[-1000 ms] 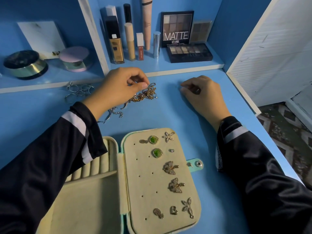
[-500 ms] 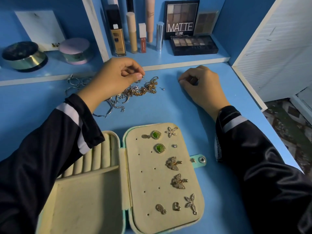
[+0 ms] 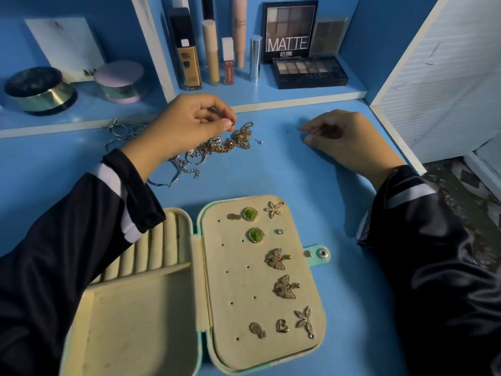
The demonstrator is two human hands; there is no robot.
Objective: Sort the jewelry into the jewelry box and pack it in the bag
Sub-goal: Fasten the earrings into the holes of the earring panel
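An open cream jewelry box (image 3: 151,308) lies on the blue table in front of me. Its right panel (image 3: 238,294) carries several earrings, two with green stones. Behind it lies a tangled pile of gold and silver chains (image 3: 217,147), with silver rings (image 3: 122,131) to its left. My left hand (image 3: 187,123) hovers over the pile and pinches a small piece of jewelry between thumb and fingertips. A tiny stud (image 3: 260,141) lies loose beside the chains. My right hand (image 3: 344,139) rests on the table to the right, fingers curled; whether it holds anything is hidden.
A raised shelf behind the table holds makeup: foundation bottle (image 3: 188,63), tubes, a MATTE eyeshadow palette (image 3: 290,31), a dark palette (image 3: 309,71) and two round compacts (image 3: 40,90). A white slatted panel (image 3: 439,77) stands at the right, beyond the table edge.
My left hand lifted slightly off the chain pile with a small piece pinched. A tiny stud now lies exposed right of the chains. My right hand's fingers loosened a little.
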